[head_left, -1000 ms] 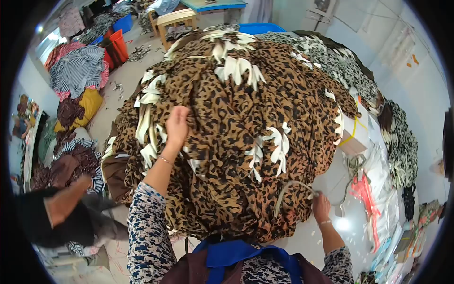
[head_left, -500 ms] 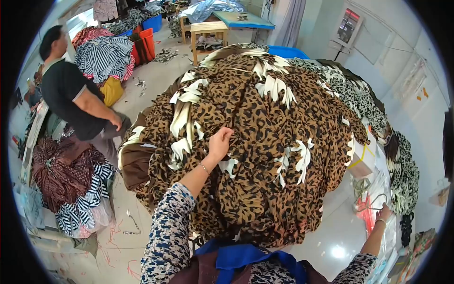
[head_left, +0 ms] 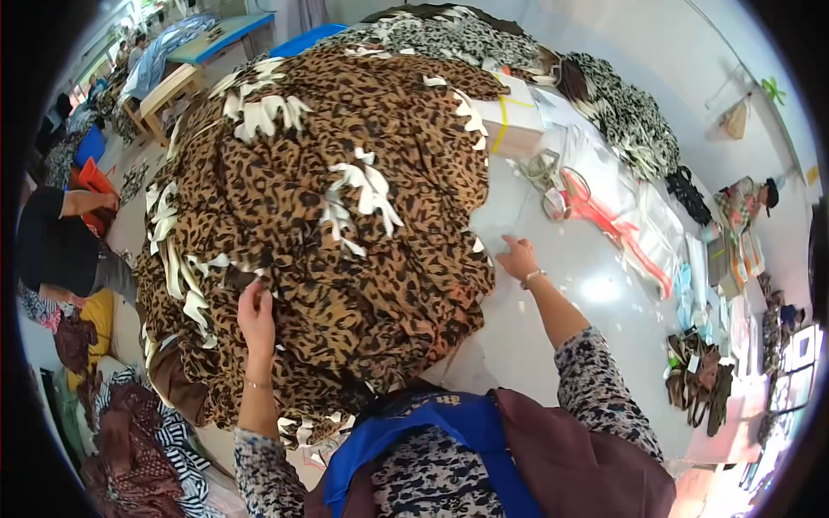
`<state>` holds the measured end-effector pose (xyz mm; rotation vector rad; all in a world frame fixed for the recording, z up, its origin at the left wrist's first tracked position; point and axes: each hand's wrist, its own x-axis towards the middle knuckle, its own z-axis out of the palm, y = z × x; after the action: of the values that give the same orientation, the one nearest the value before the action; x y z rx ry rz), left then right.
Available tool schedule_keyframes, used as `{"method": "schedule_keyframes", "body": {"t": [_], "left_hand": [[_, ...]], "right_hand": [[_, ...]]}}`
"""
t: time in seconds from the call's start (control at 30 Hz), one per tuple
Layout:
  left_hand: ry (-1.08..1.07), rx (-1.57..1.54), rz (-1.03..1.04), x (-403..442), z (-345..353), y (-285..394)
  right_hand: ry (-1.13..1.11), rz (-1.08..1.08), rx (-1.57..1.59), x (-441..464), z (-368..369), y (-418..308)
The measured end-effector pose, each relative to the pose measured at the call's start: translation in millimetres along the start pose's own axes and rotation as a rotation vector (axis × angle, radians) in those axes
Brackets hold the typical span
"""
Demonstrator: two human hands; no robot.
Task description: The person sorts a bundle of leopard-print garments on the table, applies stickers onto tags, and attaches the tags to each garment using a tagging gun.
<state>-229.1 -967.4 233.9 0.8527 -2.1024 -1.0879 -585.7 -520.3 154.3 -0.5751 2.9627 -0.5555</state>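
Observation:
A large heap of leopard-print fabric [head_left: 319, 173] with white strips [head_left: 367, 194] on it fills the middle. My left hand [head_left: 256, 312] is at the heap's near left part, its thumb and fingers pinched on a bit of the fabric beside a small white piece. Just off the heap's right edge, above the pale floor, is my right hand [head_left: 518, 257]. Its fingers are apart, and nothing shows in them.
A carton with yellow straps [head_left: 511, 121], a coiled cord [head_left: 544, 168] and red-and-clear plastic [head_left: 617, 224] lie at the right. Black-and-white fabric [head_left: 626, 121] lies behind. A person in dark clothes [head_left: 60, 233] stands at the left edge.
The view has swung right. My right hand has let go of the looped cord, which now lies by the red plastic. My left hand is lower on the heap, and the other person appears farther left.

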Motion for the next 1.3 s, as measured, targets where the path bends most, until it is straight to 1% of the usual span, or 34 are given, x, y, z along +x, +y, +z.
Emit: {"method": "schedule_keyframes", "body": {"t": [0.07,0.1,0.13,0.17,0.2,0.23,0.3,0.37,0.47,0.5,0.57,0.63,0.7,0.73,0.77,0.83,0.87,0.9,0.97,1.03,1.07,1.17,1.2,1.23,1.3], "left_hand": [[-0.045,0.008,0.025,-29.7,-1.3,4.2],[-0.097,-0.002,-0.013,-47.7,0.5,5.7],[-0.109,0.068,0.007,-66.5,3.3,31.5],[-0.169,0.056,-0.011,-84.3,5.2,39.9],[-0.196,0.037,-0.015,-100.4,10.2,54.7],[-0.186,0.032,0.088,-117.5,17.0,47.3],[-0.251,0.077,0.054,-146.6,21.3,67.6],[-0.329,0.151,0.013,-163.9,23.1,84.7],[-0.378,0.168,-0.004,-168.8,17.1,109.1],[-0.358,0.189,0.044,-165.1,14.9,113.4],[-0.333,0.229,0.142,-145.7,10.2,121.1],[-0.289,0.243,0.192,-117.3,7.2,130.5],[-0.167,0.246,0.373,-78.2,9.3,135.1],[-0.141,0.23,0.382,-56.5,10.2,142.6],[-0.114,0.214,0.391,-32.1,10.2,150.0],[-0.009,0.265,0.569,25.2,12.7,147.0],[0.017,0.302,0.585,52.2,13.5,152.6],[0.042,0.336,0.601,79.7,14.9,158.7],[0.151,0.484,0.701,141.6,21.4,154.1],[0.164,0.542,0.753,202.9,25.8,141.3],[0.161,0.611,0.725,224.6,26.7,140.3],[0.096,0.8,0.54,272.9,35.8,117.1],[-0.04,0.824,0.389,279.7,37.1,111.8],[-0.144,0.83,0.346,286.0,43.5,93.3],[-0.258,0.744,0.258,280.1,60.1,64.4]], "right_hand": [[0.027,0.054,0.009,13.9,3.5,8.6],[0.05,0.065,0.058,21.1,2.8,14.0],[0.073,0.075,0.108,29.8,-0.1,24.8],[0.095,0.084,0.155,38.6,-3.0,38.6],[0.149,0.094,0.085,51.1,1.0,58.4],[0.204,0.1,0.019,65.0,4.7,75.7],[0.19,0.186,-0.054,77.1,-11.6,89.6],[0.175,0.303,0.027,87.1,-18.0,91.9],[0.119,0.221,0.166,100.5,-17.8,83.6],[0.104,0.199,0.263,104.9,-14.5,76.8],[0.072,0.165,0.452,102.0,-18.5,48.5],[0.082,0.108,0.447,94.7,-35.2,13.2],[0.102,0.036,0.463,98.9,-43.2,-8.7],[0.113,-0.008,0.479,107.1,-46.6,-16.0],[0.124,-0.053,0.496,117.3,-49.1,-26.7],[0.048,-0.108,0.483,116.2,-99.8,-74.2],[0.01,-0.133,0.476,119.1,-118.1,-96.3],[0.017,-0.173,0.527,131.9,-117.6,-109.9],[0.036,-0.263,0.626,163.7,-117.3,-140.6],[-0.048,-0.356,0.54,184.8,-134.2,-193.0],[-0.093,-0.406,0.493,191.5,-144.2,-222.9],[-0.039,-0.443,0.27,197.2,-163.7,-310.4],[0.002,-0.481,0.201,213.1,-155.9,-329.5],[0.04,-0.517,0.131,231.4,-145.7,-346.0],[0.017,-0.52,0.107,262.2,-131.1,-378.0]]}}
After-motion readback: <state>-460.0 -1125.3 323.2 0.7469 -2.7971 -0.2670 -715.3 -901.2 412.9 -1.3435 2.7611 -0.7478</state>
